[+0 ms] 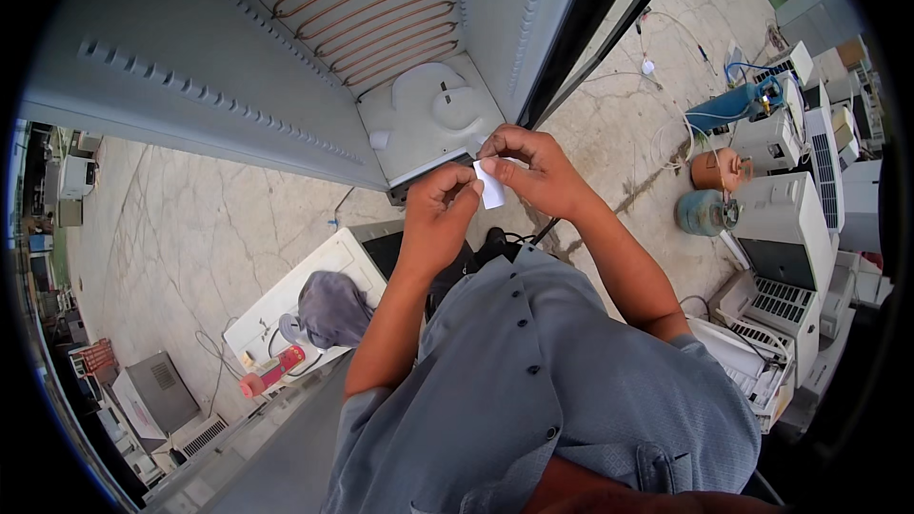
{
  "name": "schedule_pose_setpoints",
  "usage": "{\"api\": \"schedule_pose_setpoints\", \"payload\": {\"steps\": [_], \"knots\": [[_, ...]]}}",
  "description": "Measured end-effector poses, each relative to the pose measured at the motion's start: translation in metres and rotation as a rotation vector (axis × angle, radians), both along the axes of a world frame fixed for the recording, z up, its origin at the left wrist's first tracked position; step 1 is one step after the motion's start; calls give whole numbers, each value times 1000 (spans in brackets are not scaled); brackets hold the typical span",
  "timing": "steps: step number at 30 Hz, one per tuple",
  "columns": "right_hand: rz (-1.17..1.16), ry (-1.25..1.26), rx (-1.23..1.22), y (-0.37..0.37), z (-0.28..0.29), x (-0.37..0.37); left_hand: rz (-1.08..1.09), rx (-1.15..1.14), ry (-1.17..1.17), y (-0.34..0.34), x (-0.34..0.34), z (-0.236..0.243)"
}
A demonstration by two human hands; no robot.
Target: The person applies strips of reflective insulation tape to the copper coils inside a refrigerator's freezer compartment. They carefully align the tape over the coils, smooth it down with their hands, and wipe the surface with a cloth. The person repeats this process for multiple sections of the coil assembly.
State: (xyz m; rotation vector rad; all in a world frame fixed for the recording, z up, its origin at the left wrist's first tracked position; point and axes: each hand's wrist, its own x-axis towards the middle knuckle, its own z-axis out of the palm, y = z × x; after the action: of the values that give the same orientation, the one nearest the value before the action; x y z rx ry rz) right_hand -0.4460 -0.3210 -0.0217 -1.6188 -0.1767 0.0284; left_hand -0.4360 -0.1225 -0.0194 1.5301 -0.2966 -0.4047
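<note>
With our left hand (442, 207) we are pinching a small white strip (491, 192) by its left edge, fingertips closed; our right hand (539, 171) is gripping its top, fingers curled. We are holding it before an open refrigerator cabinet (228, 57), where copper tubing (381, 17) is lining the back and white pieces (405, 95) are lying below.

Pale, cracked floor (171, 228), evenly lit; 3 cylinders (716, 170) beside white appliances (781, 214).
</note>
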Motion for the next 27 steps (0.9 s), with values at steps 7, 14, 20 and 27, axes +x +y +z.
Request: {"api": "schedule_pose_setpoints", "payload": {"steps": [7, 14, 20, 27], "knots": [[123, 152, 111, 0, 2, -5, 84, -156, 215, 6, 5, -8], [137, 194, 101, 2, 5, -6, 71, -204, 336, 8, 3, -5], [136, 202, 101, 4, -1, -8, 27, -163, 301, 12, 4, -11], [165, 233, 166, 6, -3, -7, 31, -201, 314, 15, 4, -17]]}}
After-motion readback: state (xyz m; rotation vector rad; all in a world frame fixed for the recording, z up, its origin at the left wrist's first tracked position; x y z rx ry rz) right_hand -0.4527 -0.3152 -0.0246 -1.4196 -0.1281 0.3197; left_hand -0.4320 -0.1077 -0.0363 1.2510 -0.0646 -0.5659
